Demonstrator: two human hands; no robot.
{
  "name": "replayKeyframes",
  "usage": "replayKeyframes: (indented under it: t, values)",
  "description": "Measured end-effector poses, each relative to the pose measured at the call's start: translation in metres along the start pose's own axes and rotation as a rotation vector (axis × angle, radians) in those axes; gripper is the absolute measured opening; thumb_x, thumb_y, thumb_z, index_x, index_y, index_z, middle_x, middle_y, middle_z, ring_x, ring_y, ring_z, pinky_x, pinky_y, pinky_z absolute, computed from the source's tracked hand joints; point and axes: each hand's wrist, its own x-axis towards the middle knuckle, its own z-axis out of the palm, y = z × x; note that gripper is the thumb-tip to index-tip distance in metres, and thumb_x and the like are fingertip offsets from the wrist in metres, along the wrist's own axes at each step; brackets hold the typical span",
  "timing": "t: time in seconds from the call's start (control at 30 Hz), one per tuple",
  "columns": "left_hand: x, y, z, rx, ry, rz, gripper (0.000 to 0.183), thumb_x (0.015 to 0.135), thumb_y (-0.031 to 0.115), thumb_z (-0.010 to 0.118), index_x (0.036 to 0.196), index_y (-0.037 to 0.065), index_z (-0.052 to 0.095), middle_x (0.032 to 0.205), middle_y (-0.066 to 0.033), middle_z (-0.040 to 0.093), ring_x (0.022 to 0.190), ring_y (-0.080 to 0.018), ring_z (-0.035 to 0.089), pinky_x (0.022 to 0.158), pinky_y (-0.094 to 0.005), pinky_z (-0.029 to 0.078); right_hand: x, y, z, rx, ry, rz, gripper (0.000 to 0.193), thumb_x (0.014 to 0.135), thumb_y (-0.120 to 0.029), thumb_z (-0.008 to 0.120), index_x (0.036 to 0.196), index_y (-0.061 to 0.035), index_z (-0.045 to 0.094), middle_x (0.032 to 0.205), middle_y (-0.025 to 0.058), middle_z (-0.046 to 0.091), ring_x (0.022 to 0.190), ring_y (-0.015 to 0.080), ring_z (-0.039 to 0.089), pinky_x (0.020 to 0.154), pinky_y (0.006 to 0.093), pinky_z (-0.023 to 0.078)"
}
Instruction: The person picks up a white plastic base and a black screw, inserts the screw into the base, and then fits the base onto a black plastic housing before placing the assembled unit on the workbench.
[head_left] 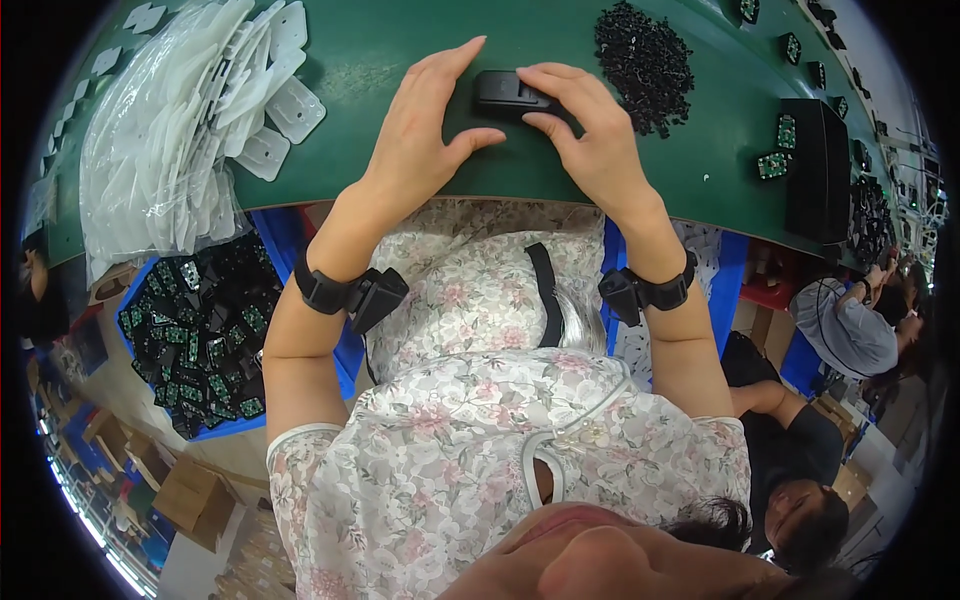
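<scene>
A small black rectangular plastic case (497, 92) lies at the middle of the green table (350, 75). My right hand (590, 120) pinches its right end between thumb and fingers. To the left of the case is my left hand (425, 130), open, with thumb and fingers spread apart and nothing between them. Just beyond my right hand sits a heap of tiny black parts (645, 68).
Translucent white plastic trays (170, 140) in a clear bag fill the table's left side. Below them, a blue bin (215, 430) holds black pieces with green circuit boards. A black box (815, 170) and loose circuit boards (774, 165) stand at right; co-workers sit beyond.
</scene>
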Motion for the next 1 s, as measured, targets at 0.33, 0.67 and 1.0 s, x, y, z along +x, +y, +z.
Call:
replayKeyframes:
  t: [0.33, 0.67, 1.0]
  values:
    - [0.005, 0.000, 0.004, -0.126, -0.074, -0.113, 0.064, 0.072, 0.006, 0.076, 0.129, 0.005, 0.050, 0.120, -0.0094, 0.057, 0.109, -0.0251, 0.056, 0.093, -0.0350, 0.046, -0.005, 0.002, 0.002, 0.256, 0.000, 0.113, 0.038, 0.079, 0.003, 0.067, 0.117, -0.0025, 0.063, 0.113, 0.0095, 0.064, 0.105, 0.0205, 0.061, 0.091, 0.0302, 0.049]
    - [0.007, 0.002, 0.006, -0.916, -0.001, -0.398, 0.056, 0.081, -0.001, 0.070, 0.132, 0.001, 0.047, 0.118, -0.0100, 0.056, 0.106, -0.0156, 0.058, 0.094, -0.0283, 0.048, -0.001, -0.008, 0.013, 0.738, 0.087, 0.406, 0.040, 0.084, 0.004, 0.065, 0.124, 0.0014, 0.057, 0.118, 0.0106, 0.060, 0.105, 0.0162, 0.059, 0.092, 0.0265, 0.048]
    - [-0.001, -0.002, -0.001, -0.997, 0.062, -0.468, 0.053, 0.083, 0.000, 0.068, 0.131, -0.002, 0.045, 0.125, -0.0132, 0.056, 0.111, -0.0183, 0.058, 0.097, -0.0291, 0.047, 0.010, -0.006, 0.010, 0.828, 0.213, 0.430, 0.038, 0.088, -0.001, 0.064, 0.125, 0.0023, 0.055, 0.116, 0.0096, 0.061, 0.105, 0.0142, 0.058, 0.091, 0.0252, 0.046]
